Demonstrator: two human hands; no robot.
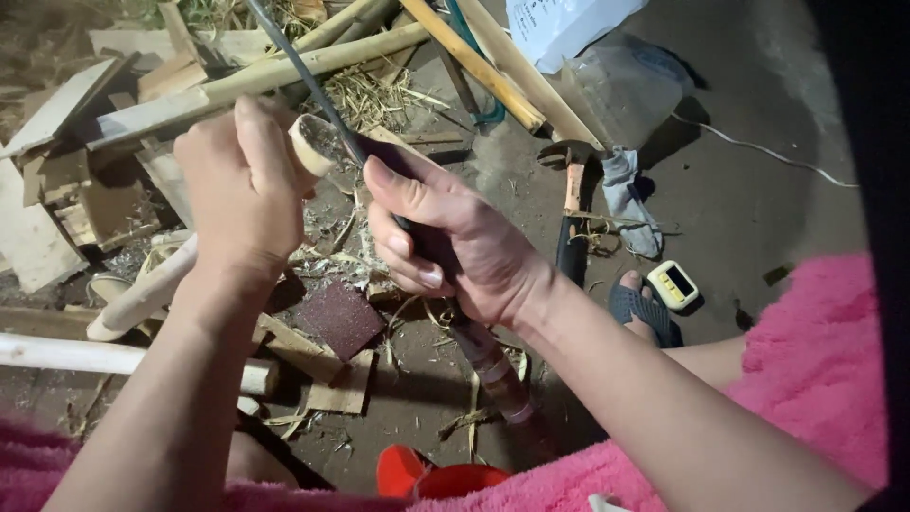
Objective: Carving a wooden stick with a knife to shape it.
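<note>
A short bamboo tube (313,144), pale and cut flat at the end, sits gripped in the left hand (242,190), its open mouth turned toward 3 o'clock. A long dark file (318,95) crosses that mouth, slanting from 11 o'clock down to 5 o'clock, its handle enclosed by the right hand (445,242).

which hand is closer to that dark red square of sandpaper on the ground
The right hand, though only slightly. Gripping the long file, it sits just above and to the right of the sandpaper. The left hand, holding the bamboo piece, is higher and to its left.
</note>
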